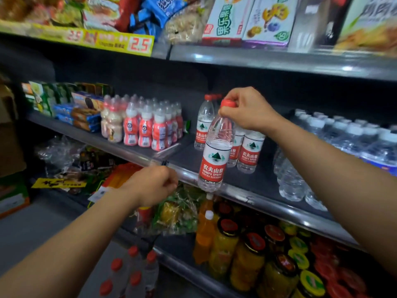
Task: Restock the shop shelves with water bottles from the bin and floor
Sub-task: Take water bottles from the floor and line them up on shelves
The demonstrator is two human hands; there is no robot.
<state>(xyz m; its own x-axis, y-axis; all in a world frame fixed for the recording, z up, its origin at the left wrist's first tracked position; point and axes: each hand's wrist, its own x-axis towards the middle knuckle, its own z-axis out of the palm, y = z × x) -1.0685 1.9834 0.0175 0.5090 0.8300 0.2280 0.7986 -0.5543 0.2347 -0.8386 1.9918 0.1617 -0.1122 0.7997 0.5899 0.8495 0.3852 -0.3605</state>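
My right hand [245,108] grips the red cap of a clear water bottle [214,155] with a red and white label. The bottle hangs upright, its base level with the front edge of the middle shelf [268,196]. Behind it on that shelf stand several matching red-capped bottles [249,151]. My left hand [154,183] hovers lower left, in front of the shelf edge, fingers loosely curled and holding nothing. Down at the bottom, several more red-capped bottles [133,274] stand on the floor below the shelves.
Small pink drink bottles [146,125] fill the shelf left of the water. White-capped water packs [348,145] sit to the right. Jars and orange drinks [247,250] crowd the lower shelf. Snack boxes [249,18] line the top shelf.
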